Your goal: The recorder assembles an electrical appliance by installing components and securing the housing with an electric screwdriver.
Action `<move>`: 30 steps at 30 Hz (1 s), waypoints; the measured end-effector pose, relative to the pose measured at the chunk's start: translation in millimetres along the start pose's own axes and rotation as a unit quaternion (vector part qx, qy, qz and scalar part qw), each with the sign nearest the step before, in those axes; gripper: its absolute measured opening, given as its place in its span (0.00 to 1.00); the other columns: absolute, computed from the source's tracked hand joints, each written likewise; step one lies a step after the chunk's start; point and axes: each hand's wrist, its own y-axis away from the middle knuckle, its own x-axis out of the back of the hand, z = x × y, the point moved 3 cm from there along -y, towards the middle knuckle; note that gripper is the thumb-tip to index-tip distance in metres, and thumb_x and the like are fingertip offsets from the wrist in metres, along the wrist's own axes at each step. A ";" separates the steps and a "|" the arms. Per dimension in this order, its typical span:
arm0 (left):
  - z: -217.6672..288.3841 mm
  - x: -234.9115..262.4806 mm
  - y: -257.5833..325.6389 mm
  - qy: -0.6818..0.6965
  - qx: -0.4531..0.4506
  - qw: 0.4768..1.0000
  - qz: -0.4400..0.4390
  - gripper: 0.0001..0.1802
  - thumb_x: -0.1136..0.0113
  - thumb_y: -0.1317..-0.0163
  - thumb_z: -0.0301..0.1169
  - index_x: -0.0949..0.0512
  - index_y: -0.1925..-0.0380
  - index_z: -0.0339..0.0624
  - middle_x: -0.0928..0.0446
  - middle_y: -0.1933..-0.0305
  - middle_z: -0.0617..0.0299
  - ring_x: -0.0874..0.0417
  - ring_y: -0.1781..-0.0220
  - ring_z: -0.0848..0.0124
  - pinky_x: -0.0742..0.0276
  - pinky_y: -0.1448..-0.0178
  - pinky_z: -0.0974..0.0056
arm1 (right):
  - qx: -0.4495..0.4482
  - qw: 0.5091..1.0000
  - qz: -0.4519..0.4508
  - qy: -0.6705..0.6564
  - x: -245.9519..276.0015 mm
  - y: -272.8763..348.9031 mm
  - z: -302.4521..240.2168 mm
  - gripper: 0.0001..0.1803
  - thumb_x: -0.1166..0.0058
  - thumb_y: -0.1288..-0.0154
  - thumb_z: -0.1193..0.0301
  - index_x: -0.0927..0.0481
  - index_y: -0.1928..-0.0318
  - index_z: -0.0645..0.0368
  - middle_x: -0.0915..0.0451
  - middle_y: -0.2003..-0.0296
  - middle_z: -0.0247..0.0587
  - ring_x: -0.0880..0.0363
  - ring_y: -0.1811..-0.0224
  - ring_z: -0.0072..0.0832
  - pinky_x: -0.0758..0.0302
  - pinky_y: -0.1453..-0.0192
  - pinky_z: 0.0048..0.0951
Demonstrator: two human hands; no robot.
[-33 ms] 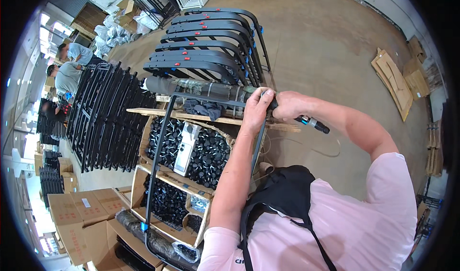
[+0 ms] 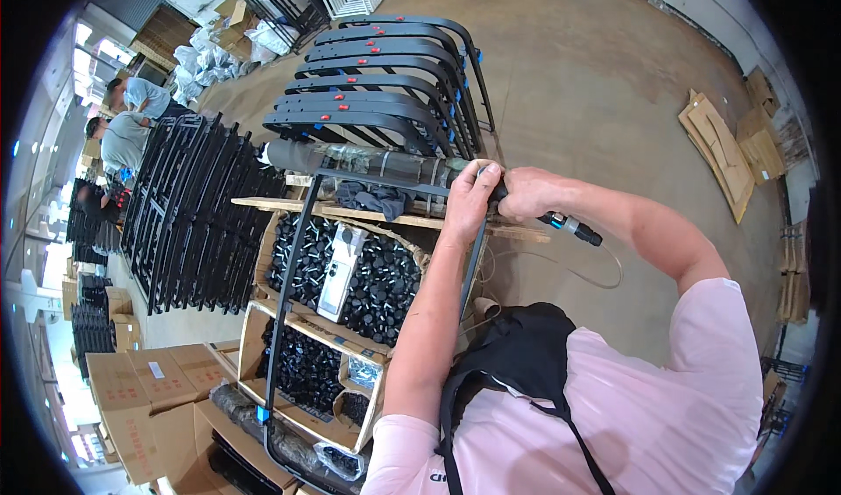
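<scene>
1. Head view: left grip [image 2: 471, 195] closes over the upper corner of a black tubular frame [image 2: 291, 289], thumb and fingers curled round it.
2. The right grip [image 2: 528, 194], just beside the left, is wrapped round a dark cylindrical tool [image 2: 575, 227], whose rear end slants down and to the right; a thin hose [image 2: 621, 272] loops near it.
3. The frame's crossbar lies along a wrapped beam [image 2: 412, 164], and 1 leg slopes down past 2 open boxes [image 2: 343, 332].
4. Black knobs [image 2: 381, 285] fill the upper box, with a silver slab-shaped device [image 2: 335, 286] resting on them.
5. Beyond the beam stands a row of curved black frames [image 2: 363, 61] with red bits.
</scene>
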 end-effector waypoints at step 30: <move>141.7 326.5 -39.1 0.019 -0.114 0.951 0.287 0.14 0.39 0.25 0.39 0.16 0.65 0.40 0.21 0.65 0.68 0.24 0.62 0.76 0.26 0.53 0.66 | 0.173 0.978 0.065 0.101 57.8 -186.7 -318.7 0.24 0.43 0.40 0.61 0.13 0.47 0.64 0.12 0.49 0.58 0.13 0.44 0.51 0.18 0.41 0.46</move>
